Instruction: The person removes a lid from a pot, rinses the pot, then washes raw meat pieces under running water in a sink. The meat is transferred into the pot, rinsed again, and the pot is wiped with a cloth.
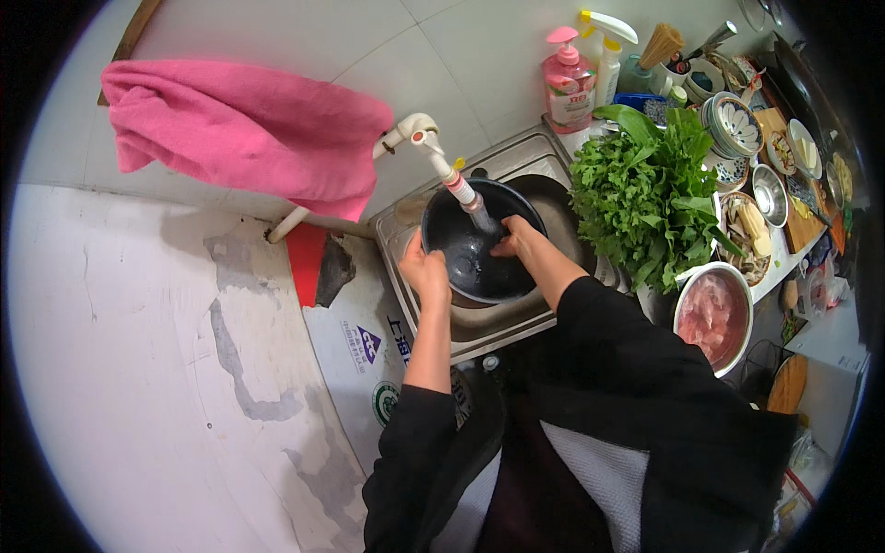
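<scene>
A dark round bowl sits in the steel sink under the white tap, and water runs from its nozzle into the bowl. My left hand grips the bowl's left rim, thumb inward. My right hand reaches over the right side into the bowl beside the stream, fingers bent; whatever they may hold is too small to make out. Right of the sink lies a big bunch of leafy greens.
A steel basin of pink meat, stacked bowls, food plates and boards line the right. Pink soap and spray bottles stand behind. A pink towel hangs upper left beside a wall pipe.
</scene>
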Motion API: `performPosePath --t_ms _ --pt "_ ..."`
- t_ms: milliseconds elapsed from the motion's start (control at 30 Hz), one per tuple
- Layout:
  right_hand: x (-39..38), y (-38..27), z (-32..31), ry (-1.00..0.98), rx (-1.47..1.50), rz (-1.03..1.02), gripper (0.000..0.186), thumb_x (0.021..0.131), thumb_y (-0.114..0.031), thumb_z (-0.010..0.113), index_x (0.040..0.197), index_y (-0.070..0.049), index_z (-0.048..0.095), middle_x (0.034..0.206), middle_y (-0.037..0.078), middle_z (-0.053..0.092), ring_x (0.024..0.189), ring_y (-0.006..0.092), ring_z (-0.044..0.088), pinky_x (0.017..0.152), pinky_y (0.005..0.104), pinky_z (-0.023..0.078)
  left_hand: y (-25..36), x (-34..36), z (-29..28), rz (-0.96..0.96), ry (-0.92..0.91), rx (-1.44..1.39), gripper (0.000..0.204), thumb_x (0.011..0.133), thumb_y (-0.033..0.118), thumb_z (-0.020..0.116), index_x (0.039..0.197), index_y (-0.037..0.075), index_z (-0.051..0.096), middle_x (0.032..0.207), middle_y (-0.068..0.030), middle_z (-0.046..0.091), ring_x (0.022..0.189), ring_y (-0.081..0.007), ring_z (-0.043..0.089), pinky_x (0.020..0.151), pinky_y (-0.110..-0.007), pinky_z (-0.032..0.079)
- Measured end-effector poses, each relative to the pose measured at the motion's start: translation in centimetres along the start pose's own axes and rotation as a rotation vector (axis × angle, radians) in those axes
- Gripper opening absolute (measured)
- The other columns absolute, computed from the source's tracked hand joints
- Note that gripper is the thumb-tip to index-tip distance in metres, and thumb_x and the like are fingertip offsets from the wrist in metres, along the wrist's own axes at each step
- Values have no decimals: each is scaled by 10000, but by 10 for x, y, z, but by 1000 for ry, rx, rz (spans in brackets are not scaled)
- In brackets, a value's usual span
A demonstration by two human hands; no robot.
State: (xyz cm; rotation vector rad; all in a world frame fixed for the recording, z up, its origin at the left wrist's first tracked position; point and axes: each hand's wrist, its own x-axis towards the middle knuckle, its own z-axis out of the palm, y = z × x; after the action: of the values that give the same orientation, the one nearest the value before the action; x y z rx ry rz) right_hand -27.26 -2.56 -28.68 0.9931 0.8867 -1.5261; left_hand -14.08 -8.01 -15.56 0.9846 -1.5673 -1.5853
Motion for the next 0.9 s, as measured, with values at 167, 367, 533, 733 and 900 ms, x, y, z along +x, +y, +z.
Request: performPosePath --t_ms 167,367,533,733,900 --pt "13 2 58 -190 109 -87 320 840 -253 328 983 -65 544 908 132 593 833 266 566 773 469 430 -6 -7 4 -118 -20 -24 611 516 -173 357 1089 -66 540 945 -69 597 750 -101 549 548 -168 400" --pt "-22 104 -2 -672 -1036 -555 354 872 -250 365 1114 -33 503 1114 97 526 986 190 475 881 330 355 -23 8 2 -66 -90 40 578 561 -177 359 1101 -65 531 970 -76 589 811 -115 557 698 -200 423" --pt "-23 51 -61 -319 -2500 -615 324 817 -257 462 1015 -48 610 1132 140 540 1098 301 444 899 444 336 -29 10 -4 -35 -167 11 582 573 -183 351 1122 -72 508 1007 -109 586 863 -141 571 791 -231 436" --pt "24 12 25 78 -843 -465 238 783 -205 504 931 -38 589 903 169 581 794 316 590 658 402 490 -35 -1 3 -91 -151 35 606 551 -183 334 1118 -67 512 986 -103 593 808 -143 582 720 -206 441" --pt "8 91 45 -381 -550 -485 275 817 -260 409 925 -79 585 911 135 583 792 260 570 667 419 474 -35 9 4 -145 -159 53 587 557 -186 358 1121 -90 493 1030 -138 570 855 -182 578 780 -252 442"
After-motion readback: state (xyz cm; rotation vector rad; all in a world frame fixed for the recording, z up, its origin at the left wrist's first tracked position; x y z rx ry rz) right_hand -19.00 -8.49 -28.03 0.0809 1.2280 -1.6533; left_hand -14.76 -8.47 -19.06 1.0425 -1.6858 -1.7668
